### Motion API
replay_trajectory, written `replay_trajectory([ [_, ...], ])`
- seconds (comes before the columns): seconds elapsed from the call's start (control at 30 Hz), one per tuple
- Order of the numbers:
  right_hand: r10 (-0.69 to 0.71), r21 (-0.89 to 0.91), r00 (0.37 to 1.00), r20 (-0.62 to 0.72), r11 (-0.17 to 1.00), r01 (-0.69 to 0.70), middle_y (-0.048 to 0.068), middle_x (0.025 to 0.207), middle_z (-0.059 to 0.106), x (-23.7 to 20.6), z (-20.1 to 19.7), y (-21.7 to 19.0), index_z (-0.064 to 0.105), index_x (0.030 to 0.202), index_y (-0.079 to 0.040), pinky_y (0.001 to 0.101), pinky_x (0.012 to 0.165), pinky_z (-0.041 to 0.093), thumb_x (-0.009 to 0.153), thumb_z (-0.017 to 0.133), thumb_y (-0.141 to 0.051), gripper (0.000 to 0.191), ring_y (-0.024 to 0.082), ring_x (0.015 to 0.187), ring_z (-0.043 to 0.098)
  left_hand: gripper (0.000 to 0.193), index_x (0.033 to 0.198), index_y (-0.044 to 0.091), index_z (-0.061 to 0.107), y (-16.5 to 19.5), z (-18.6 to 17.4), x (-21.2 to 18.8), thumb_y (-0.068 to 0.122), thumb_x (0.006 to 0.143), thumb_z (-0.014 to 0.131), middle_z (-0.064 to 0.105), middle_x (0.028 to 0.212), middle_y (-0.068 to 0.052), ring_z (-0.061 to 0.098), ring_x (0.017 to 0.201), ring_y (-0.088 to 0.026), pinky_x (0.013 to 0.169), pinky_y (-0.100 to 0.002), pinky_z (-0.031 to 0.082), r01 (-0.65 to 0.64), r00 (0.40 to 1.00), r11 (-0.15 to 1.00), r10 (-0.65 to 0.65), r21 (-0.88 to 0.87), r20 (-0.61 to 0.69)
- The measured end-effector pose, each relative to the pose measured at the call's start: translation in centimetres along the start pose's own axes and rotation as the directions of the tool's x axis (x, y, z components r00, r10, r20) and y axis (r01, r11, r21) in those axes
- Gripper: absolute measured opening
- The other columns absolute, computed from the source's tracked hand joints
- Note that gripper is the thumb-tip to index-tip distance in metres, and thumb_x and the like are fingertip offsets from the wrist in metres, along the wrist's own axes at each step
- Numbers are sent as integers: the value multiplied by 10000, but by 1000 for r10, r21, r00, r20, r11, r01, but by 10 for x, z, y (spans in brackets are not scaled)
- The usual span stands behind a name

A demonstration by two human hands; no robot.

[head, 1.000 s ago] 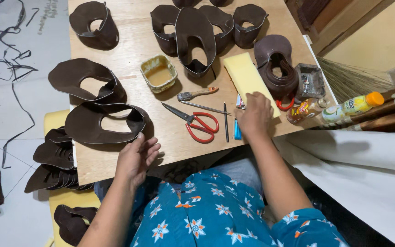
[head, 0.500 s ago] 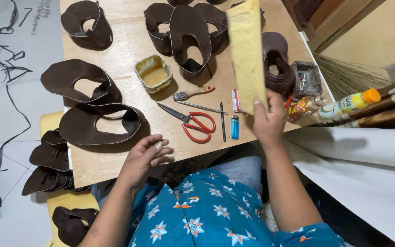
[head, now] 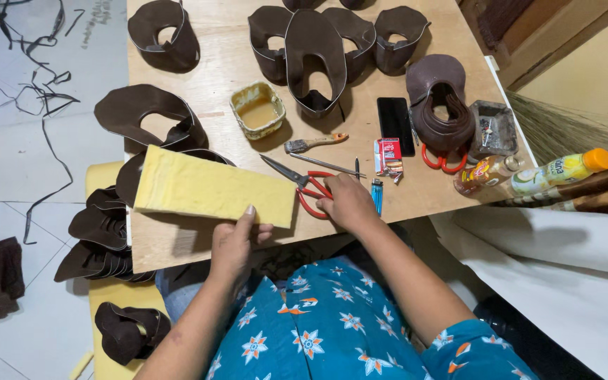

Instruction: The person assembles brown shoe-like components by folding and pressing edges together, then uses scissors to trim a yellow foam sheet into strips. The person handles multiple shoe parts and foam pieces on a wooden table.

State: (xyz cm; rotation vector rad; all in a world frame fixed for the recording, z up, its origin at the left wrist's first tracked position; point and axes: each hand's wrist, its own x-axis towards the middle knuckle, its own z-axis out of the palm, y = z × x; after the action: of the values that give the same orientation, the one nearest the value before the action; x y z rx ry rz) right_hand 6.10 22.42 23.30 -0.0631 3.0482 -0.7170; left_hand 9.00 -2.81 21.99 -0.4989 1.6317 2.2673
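Foam sheet (head: 216, 191): yellow, rectangular, held flat above the front left part of the worktop (head: 212, 70), over a brown leather piece (head: 150, 116).
Left hand (head: 237, 243): grip clamped on the near edge of the foam sheet, thumb on top.
Glue tin (head: 257, 110): open, behind the foam sheet.
Scissors (head: 304, 184): red-handled, flat on the worktop, blades pointing left.
Right hand (head: 348, 203): fingers curled, grip closed on the scissors' handles.
Lighter (head: 377, 195): blue, just right of the right hand.

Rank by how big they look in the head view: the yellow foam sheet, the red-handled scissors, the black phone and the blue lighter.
1. yellow foam sheet, held up nearer the camera, so it looks enlarged
2. red-handled scissors
3. black phone
4. blue lighter
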Motion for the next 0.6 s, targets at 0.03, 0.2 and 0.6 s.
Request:
replay_trajectory([
  [0.03,7,-47,1000,12,999,-7,175,1081,675,2,3,-2,702,1082,-32,453,925,496,783,811,-315,426,356,1101,618,414,1007,-75,698,-1,-1,2,326,993,595,753,889,-185,721,758,-183,685,-269,598,-15,1000,1000,15,-25,-7],
  [0.2,9,-63,998,63,998,-5,170,1036,684,11,12,0,724,1024,-42,470,887,505,784,802,-302,362,357,1028,641,482,832,-117,551,-3,-6,13,297,1077,589,693,919,-187,794,948,-252,791,-339,653,-95,994,976,105,-198,36],
  [0.6,-40,904,917,397,188,-383,56,894,703,-46,-7,17,597,1138,-19,269,701,557,826,738,-143,365,139,735,671,466,1024,68,622,17,10,22,508,952,485,760,969,-148,727,827,-234,701,-428,642,274,960,953,-264,-126,89],
])
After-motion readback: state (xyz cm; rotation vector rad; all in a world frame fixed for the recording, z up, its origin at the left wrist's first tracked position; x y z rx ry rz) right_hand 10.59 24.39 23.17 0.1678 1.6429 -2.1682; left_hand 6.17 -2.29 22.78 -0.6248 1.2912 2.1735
